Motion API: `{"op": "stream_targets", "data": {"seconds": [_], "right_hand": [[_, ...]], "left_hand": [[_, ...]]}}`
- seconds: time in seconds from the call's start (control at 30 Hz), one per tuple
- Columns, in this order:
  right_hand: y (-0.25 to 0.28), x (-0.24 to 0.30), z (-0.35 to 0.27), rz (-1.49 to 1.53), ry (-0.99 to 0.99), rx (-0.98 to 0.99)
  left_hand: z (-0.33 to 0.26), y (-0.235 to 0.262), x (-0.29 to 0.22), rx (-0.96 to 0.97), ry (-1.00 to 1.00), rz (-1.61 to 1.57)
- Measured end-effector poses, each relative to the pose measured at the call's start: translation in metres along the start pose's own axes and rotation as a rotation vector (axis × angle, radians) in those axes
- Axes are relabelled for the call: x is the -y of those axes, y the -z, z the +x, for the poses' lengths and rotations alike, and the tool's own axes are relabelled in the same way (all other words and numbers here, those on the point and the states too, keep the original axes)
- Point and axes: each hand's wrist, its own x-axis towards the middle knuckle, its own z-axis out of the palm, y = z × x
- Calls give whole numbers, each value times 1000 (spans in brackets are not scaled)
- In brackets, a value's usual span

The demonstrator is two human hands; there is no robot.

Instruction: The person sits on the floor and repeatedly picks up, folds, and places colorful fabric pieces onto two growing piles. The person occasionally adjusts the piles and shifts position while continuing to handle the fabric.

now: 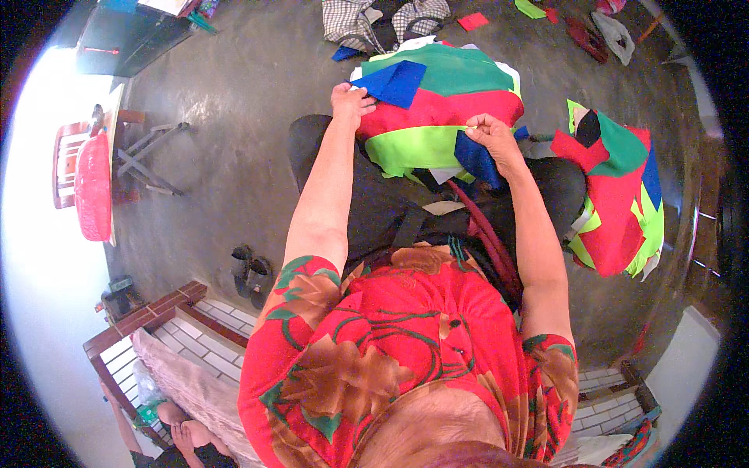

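Both hands are working the fabric now: the left hand [351,101] is closing its fingers on a royal-blue felt-like cloth square [394,83] at the left edge of a stacked bundle of green, red and lime fabric sheets [437,109] sitting on the person's lap. Moving right, the right hand [491,136] is pinching the bundle's right edge, thumb and fingers shut on the red layer beside a darker blue piece [477,160]. This looks like the sorting or layering step; squaring the blue square onto the stack seems to be the call. The bundle's long axis is running left to right. Further right, a second multicoloured fabric pile [616,191] is lying on the grey floor [234,156].
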Motion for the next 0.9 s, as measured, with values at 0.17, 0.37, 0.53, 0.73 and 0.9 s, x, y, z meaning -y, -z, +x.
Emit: {"op": "stream_targets", "data": {"seconds": [0.17, 0.37, 0.53, 0.73, 0.9], "right_hand": [[-2, -2, 0, -11, -18, 9], [0, -3, 1, -39, -19, -3], [1, -9, 1, -28, -44, -34], [1, -12, 1, -12, -44, -28], [2, -9, 0, -36, -49, -62]], "left_hand": [[-6, -3, 11, -392, -654, 734], [-32, -21, 6, 159, -1033, 1105], [-29, -29, 16, 159, -1043, 1213], [-22, -31, 14, -27, -773, 1373], [-20, -28, 11, -39, -643, 1341]]}}
